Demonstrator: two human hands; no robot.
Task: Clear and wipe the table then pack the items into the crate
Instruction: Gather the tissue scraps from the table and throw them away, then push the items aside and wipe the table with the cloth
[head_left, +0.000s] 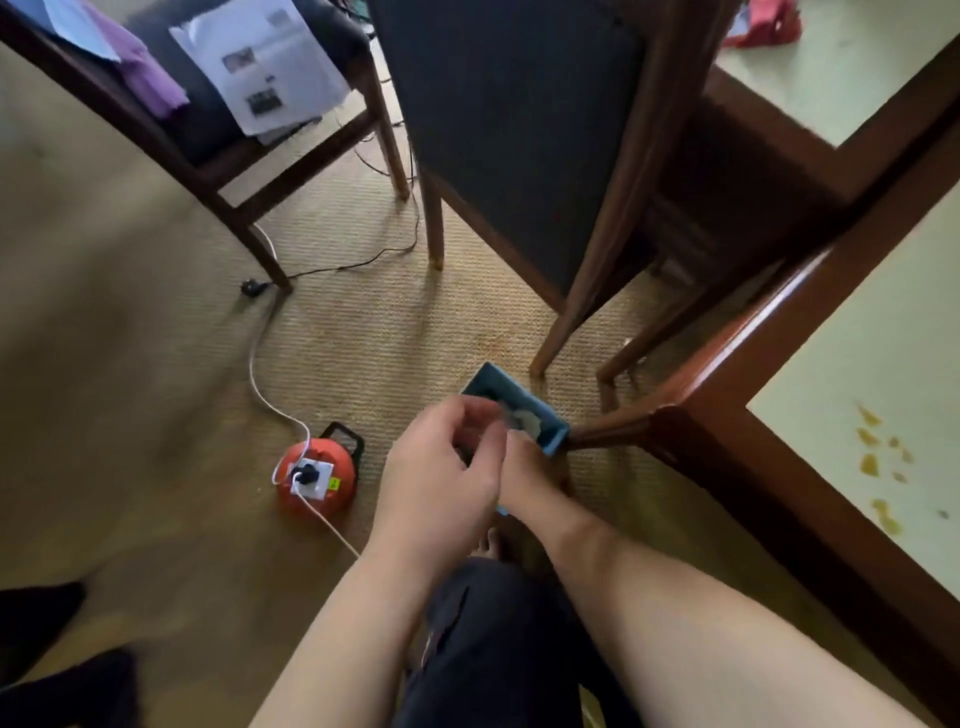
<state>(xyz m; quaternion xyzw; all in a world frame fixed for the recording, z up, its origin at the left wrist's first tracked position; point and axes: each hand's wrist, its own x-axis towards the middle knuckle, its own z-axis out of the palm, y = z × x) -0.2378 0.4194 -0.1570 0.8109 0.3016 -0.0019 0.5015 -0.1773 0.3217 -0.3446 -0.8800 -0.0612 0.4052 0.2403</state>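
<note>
My left hand (441, 467) and my right hand (524, 467) are bare, with no rings, watch or gloves that I can see. Both of my forearms are uncovered along their whole visible length; no sleeve edge shows. I wear a dark, near-black fabric garment over my leg (498, 644), with a raised seam or fold running down its front. Beyond the knee, my bare toes (488, 545) show, without sock or shoe.

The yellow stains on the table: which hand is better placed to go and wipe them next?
Probably the right hand: the stains and table lie on its side. The left hand would have to cross over it.
</note>
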